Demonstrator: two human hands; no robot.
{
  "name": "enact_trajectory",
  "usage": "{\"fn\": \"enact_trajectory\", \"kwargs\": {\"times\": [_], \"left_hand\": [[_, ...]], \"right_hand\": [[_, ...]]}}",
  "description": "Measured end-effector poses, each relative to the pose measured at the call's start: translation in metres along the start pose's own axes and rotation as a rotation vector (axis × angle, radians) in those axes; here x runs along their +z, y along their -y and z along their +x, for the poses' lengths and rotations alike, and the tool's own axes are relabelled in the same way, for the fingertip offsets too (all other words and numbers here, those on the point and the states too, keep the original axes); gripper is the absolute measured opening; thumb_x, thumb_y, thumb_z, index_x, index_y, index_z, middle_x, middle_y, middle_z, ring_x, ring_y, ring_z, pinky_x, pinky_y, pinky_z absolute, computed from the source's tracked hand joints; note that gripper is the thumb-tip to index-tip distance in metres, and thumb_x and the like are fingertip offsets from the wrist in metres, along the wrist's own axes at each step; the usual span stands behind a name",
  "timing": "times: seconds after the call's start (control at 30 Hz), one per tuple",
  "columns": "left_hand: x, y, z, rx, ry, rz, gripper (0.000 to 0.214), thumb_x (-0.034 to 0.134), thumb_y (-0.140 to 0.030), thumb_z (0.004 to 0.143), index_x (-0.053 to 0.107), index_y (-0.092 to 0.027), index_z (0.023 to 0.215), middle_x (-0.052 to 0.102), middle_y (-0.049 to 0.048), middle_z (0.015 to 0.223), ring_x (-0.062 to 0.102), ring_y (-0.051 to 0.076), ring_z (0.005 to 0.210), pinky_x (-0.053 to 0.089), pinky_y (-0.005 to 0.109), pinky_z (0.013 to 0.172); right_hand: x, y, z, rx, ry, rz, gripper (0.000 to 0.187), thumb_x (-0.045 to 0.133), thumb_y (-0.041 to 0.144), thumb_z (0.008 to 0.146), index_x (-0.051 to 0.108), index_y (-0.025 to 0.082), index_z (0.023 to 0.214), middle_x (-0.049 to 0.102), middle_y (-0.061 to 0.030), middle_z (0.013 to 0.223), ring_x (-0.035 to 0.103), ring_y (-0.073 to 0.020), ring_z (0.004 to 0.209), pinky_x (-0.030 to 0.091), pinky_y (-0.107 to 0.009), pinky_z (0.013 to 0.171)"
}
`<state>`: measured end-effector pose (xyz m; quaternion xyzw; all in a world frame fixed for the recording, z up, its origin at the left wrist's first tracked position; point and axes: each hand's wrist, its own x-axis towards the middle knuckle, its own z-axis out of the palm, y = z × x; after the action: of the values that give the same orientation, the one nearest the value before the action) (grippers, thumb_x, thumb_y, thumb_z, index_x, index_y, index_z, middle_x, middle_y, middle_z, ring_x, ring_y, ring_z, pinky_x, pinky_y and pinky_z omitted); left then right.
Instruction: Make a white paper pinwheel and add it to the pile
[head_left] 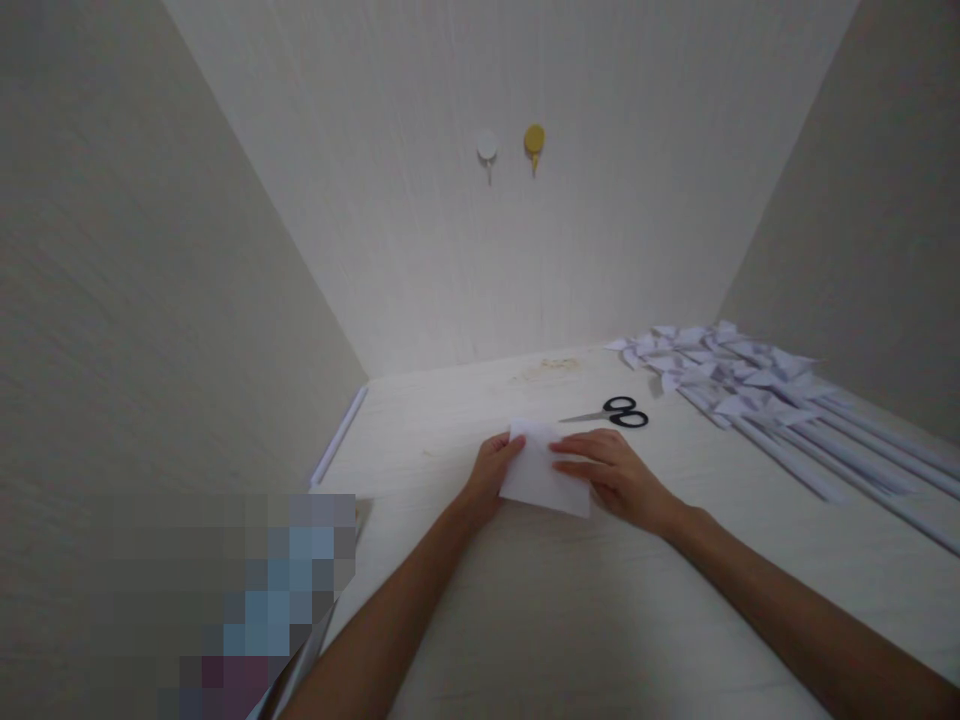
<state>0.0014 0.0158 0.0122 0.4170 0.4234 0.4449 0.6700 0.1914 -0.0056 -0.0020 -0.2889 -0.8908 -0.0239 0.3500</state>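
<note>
A small white sheet of paper (541, 482) is held tilted above the table. My left hand (491, 470) is closed on its left edge, with the thumb on the near face and the other fingers mostly hidden behind. My right hand (616, 478) reaches over the right edge. Its visible fingers are stretched out and a little apart, their tips touching the sheet. Just beyond my right hand lies a pair of scissors (616, 412) with black handles, the blades pointing left.
Several white paper pinwheels (750, 375) on rolled-paper sticks (862, 462) are piled along the table's right side. A white paper tube (339, 437) lies at the left edge. On the back wall are a white hook (487, 147) and a yellow hook (534, 140). The lower left is pixelated.
</note>
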Motion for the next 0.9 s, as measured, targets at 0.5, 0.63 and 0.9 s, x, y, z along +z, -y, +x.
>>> {"fn": "enact_trajectory", "kwargs": {"times": [0.5,0.63,0.9], "left_hand": [[-0.003,0.002,0.002,0.055,0.037,0.011,0.032,0.067,-0.034,0.052,0.058,-0.012,0.073,0.057,0.0004,0.054,0.05,0.011,0.047,0.037,0.022,0.047],[-0.003,0.004,0.003,0.09,0.099,0.106,0.032,0.066,-0.038,0.054,0.059,-0.012,0.07,0.055,-0.0006,0.055,0.049,0.01,0.049,0.037,0.022,0.05],[-0.006,0.008,0.004,0.152,0.279,0.355,0.032,0.059,-0.04,0.063,0.062,-0.011,0.076,0.056,0.0005,0.06,0.045,0.009,0.052,0.033,0.021,0.048]], "right_hand": [[-0.005,0.002,0.003,-0.1,0.164,-0.006,0.027,0.038,0.017,0.084,0.055,0.024,0.105,0.06,-0.0016,0.11,0.047,-0.015,0.108,0.02,-0.041,0.096],[-0.003,0.003,0.003,-0.057,0.127,0.087,0.023,0.04,0.019,0.084,0.057,0.022,0.099,0.064,-0.0028,0.101,0.054,-0.0142,0.096,0.024,-0.039,0.094],[0.003,0.011,0.004,0.217,0.077,0.233,0.022,0.038,0.029,0.085,0.057,0.018,0.084,0.063,-0.0054,0.078,0.055,-0.0155,0.074,0.042,-0.028,0.067]]}}
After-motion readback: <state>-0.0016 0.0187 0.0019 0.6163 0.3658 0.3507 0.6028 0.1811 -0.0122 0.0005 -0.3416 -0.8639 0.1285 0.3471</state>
